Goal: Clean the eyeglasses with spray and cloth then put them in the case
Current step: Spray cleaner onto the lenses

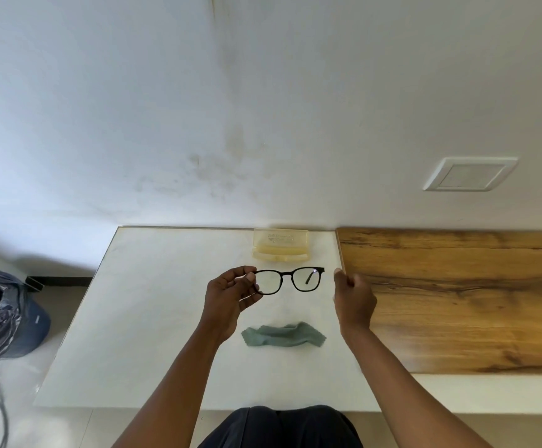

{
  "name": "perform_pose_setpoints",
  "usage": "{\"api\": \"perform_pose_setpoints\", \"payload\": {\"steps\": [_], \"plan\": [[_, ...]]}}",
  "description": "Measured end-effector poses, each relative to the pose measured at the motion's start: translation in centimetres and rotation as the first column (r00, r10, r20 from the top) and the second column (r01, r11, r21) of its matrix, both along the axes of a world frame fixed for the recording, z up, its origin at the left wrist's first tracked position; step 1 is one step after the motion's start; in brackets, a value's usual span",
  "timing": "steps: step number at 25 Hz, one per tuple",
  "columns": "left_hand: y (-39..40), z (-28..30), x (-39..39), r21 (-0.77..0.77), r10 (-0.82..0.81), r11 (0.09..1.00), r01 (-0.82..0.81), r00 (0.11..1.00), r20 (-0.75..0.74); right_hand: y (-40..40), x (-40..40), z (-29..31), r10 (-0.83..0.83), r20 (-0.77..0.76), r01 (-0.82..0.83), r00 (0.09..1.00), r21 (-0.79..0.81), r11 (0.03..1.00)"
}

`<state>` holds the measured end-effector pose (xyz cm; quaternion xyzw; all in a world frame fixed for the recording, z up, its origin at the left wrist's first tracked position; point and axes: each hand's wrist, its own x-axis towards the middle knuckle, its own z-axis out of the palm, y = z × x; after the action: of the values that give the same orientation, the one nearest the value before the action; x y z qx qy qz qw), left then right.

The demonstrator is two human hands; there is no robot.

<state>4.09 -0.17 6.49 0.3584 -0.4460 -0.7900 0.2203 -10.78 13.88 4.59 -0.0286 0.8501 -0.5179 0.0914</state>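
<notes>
L hand point(230, 294) pinches black eyeglasses point(290, 279) above worktop point(153, 318); R hand point(353, 294) just beside, loosely curled; cloth point(282, 335) between wrists; open case point(280, 245) beyond hands.

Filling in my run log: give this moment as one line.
left hand: holds eyeglasses | right hand: beside them, empty | cloth: on table | case: open

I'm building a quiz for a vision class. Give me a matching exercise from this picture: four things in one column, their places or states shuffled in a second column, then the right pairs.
Things:
1. glasses
2. cloth
3. case
4. right hand

Places or states:
A. open, at the far edge of the white table
B. crumpled on the table, near the person
C. held up by the left hand at one end
D. beside the frame, holding nothing

Pairs: 1-C, 2-B, 3-A, 4-D
</notes>
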Motion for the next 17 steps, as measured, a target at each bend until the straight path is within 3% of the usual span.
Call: {"api": "perform_pose_setpoints", "payload": {"steps": [2, 5, 13, 17], "plan": [[-0.1, -0.1, -0.1, 0.014, 0.032, 0.999, -0.032, 0.999, -0.006, 1.1, 0.1, -1.3, -0.033, -0.142, 0.049, 0.989, 0.108, 0.993], [0.0, -0.2, -0.2, 0.031, 0.054, 0.998, -0.053, 0.998, -0.017, 1.9, -0.2, -3.1, -0.048, -0.189, 0.084, 0.981, 0.191, 0.978], [0.2, -0.7, -0.8, 0.052, 0.076, 0.996, -0.075, 0.997, -0.017, 1.2, -2.1, -4.6, 0.125, 0.008, -0.121, 0.992, 0.314, 0.942], [0.1, -0.7, -1.1, 0.069, 0.087, 0.994, -0.084, 0.996, -0.033, 0.9, -2.6, -4.8, 0.113, 0.019, -0.113, 0.993, 0.321, 0.940]]}}
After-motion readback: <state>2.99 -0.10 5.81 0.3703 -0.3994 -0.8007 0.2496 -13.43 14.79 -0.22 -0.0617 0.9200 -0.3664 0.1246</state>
